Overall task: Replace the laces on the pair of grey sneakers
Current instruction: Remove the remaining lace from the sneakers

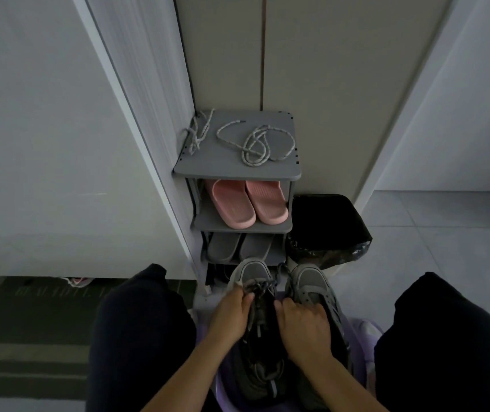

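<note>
Both grey sneakers sit between the knees at 6 o'clock. The left hand (231, 312) pinches the dark lace (261, 285) at the laced sneaker (251, 273). The right hand (304, 322) curls at its eyelet edge, and its grip cannot be told. The second sneaker (312, 285) at 3 o'clock looks unlaced. Speckled laces (255, 144) wait on the shoe rack (237, 171) at 12 o'clock. This looks like lace work at the toe-end eyelets, so the next move needs a fine pull through one eyelet.

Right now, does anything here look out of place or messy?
Two loose speckled laces lie tangled on the rack's top shelf, one trailing over its left edge. The slippers below sit neatly paired; nothing else stands out.
</note>
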Available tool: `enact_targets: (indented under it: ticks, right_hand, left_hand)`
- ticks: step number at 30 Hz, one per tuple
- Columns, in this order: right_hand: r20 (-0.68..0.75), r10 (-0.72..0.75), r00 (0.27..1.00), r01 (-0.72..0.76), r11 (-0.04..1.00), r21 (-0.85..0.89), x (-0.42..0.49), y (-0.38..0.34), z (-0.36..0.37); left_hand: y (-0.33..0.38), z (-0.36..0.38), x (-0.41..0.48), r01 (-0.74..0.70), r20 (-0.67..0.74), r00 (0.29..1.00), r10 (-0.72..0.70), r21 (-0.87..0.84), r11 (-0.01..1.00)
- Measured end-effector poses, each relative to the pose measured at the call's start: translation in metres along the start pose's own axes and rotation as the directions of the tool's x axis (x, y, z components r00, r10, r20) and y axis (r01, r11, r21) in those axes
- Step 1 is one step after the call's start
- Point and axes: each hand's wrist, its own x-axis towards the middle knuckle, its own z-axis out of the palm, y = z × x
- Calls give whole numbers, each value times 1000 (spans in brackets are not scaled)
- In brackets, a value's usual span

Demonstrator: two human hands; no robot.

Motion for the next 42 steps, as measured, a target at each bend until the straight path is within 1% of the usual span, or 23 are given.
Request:
enact_targets:
  ticks: [2, 4, 6, 7, 8, 10, 11, 12, 14, 17, 19, 21, 23, 24, 25, 28, 30, 31, 33, 35, 37, 40, 42]
  right_hand:
    - [8, 7, 1000, -7, 1000, 4, 0, 1, 1]
    - [15, -2, 1000, 2, 1000, 4, 0, 3, 2]
    - [16, -8, 1000, 8, 1000, -4, -1, 2, 2]
    - [21, -8, 1000, 8, 1000, -7, -1, 2, 2]
    - [24, -9, 1000, 9, 1000, -11, 0, 1, 2]
    - [29, -21, 999, 21, 1000, -13, -1, -1, 2]
    - [28, -26, 999, 26, 1000, -8, -1, 0, 2]
    - [23, -23, 999, 23, 1000, 1, -1, 0, 2]
    - [9, -13, 1000, 13, 1000, 10, -1, 1, 0]
    - [-5, -17, 1000, 17, 1000, 17, 0, 2, -3]
    - [9, -20, 1000, 20, 999, 34, 0, 1, -3]
    - [24, -29, 999, 28, 999, 30, -1, 0, -1]
    - [40, -43, 998, 42, 999, 20, -1, 0, 0]
    - [49, -45, 998, 44, 999, 21, -1, -1, -1]
    - [50, -42, 998, 41, 999, 24, -1, 0, -1]
    - [59, -31, 998, 28, 998, 51, -1, 1, -3]
    - [70, -20, 997, 17, 998, 56, -1, 2, -5]
    - [81, -23, 996, 18, 998, 58, 0, 2, -5]
    - [109, -35, 993, 29, 998, 52, 0, 0, -6]
    - [110, -38, 993, 33, 998, 44, 0, -1, -6]
    - [115, -53, 992, 49, 998, 35, 1, 1, -8]
    - [140, -102, 985, 97, 995, 36, 1, 6, -11]
    - [168, -135, 977, 126, 990, 60, 2, 10, -12]
  left_hand:
    - [4, -10, 4, -48, -116, 992, 50, 19, 999]
    - [9, -33, 15, -77, -253, 965, 65, -37, 996]
    - [9, -49, 22, -105, -314, 946, 85, -46, 993]
    - [10, -50, 21, -107, -284, 954, 96, -26, 994]
    - [10, -45, 19, -88, -209, 974, 86, 1, 996]
    - [7, -22, 7, 5, 19, 1000, -6, 3, 1000]
    - [3, -10, 3, 32, 86, 996, -29, -32, 999]
    - [1, -2, 1, 30, 83, 996, -25, -63, 998]
    - [2, -6, 4, -15, -50, 999, 11, -89, 996]
    - [12, -39, 17, -109, -311, 950, 38, -215, 970]
    - [16, -56, 23, -157, -346, 937, 46, -299, 941]
    - [16, -51, 20, -84, -212, 977, 38, -214, 973]
    - [7, -26, 11, 14, 6, 1000, -14, -75, 997]
    - [3, -13, 6, 33, 72, 997, -28, -64, 997]
    - [-1, -4, 4, 29, 81, 996, -24, -69, 997]
    - [0, -8, 10, -32, -105, 994, 25, -69, 997]
    - [11, -32, 17, -77, -261, 965, 18, -216, 973]
    - [19, -47, 18, -98, -328, 944, -15, -325, 941]
    - [34, -80, 19, -191, -425, 903, -66, -533, 824]
    - [43, -108, 20, -295, -494, 867, -63, -610, 735]
    - [43, -124, 21, -315, -496, 868, -16, -576, 754]
    - [29, -122, 14, -240, -450, 893, 6, -464, 853]
    - [11, -112, 1, -195, -400, 915, 53, -325, 925]
